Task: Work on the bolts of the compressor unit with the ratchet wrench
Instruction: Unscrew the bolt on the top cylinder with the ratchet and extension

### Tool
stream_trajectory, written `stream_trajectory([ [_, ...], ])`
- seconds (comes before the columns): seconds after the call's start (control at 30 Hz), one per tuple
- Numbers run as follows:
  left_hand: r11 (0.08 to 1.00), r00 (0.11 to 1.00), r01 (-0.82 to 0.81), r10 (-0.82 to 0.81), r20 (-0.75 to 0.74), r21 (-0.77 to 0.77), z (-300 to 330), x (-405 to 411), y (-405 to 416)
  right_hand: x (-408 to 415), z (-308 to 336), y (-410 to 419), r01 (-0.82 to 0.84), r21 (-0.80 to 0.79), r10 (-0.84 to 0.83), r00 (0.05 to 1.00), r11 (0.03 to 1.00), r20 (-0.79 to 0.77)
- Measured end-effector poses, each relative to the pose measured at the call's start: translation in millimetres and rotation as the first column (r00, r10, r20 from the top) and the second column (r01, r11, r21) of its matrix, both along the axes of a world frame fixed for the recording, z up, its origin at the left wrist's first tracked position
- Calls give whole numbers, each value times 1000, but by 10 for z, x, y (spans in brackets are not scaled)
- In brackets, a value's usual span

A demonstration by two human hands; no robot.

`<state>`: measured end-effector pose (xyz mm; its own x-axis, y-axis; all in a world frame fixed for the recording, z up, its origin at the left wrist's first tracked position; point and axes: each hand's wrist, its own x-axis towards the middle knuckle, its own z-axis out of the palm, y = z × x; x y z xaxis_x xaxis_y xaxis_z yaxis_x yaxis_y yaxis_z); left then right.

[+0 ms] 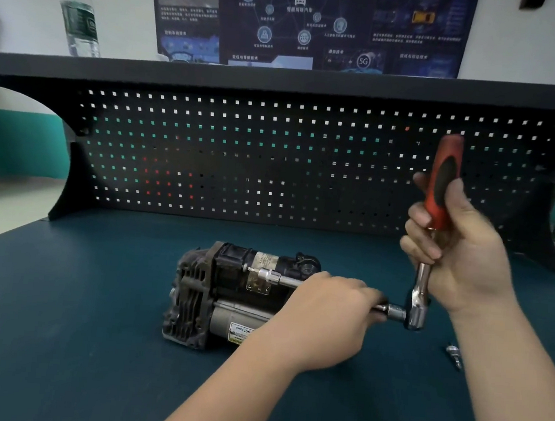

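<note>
Now both hands work the ratchet wrench point(429, 243) on the compressor unit point(228, 295).

Lying on its side near the middle of the dark teal bench point(76, 310), the compressor unit shows a grimy finned grey casting at its left end, a black body with a worn label and a silver cylinder with a yellow sticker. The right hand point(457, 249) grips the wrench's red-and-black handle, which points up; the left hand point(323, 318) curls round the chrome extension bar point(280, 278) reaching the unit's top. A small metal bit point(454, 355) lies near the bench's right edge.
</note>
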<state>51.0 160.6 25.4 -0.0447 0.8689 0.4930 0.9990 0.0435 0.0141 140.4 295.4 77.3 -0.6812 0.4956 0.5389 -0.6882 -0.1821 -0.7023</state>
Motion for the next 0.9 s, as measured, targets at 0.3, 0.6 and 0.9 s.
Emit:
stream_trajectory([
  [0.3,1000,999,-21,21,-26,-9,-83,5,-17,-215,-321,116,507,-325,-223,751,798,622],
  [0.6,997,1000,-15,16,-12,80,-31,-9,17,-49,20,-105,310,151,-336,921,939,199],
  [0.9,998,1000,12,-12,3,66,14,-23,-20,-132,-167,164,171,-543,109,889,822,445],
])
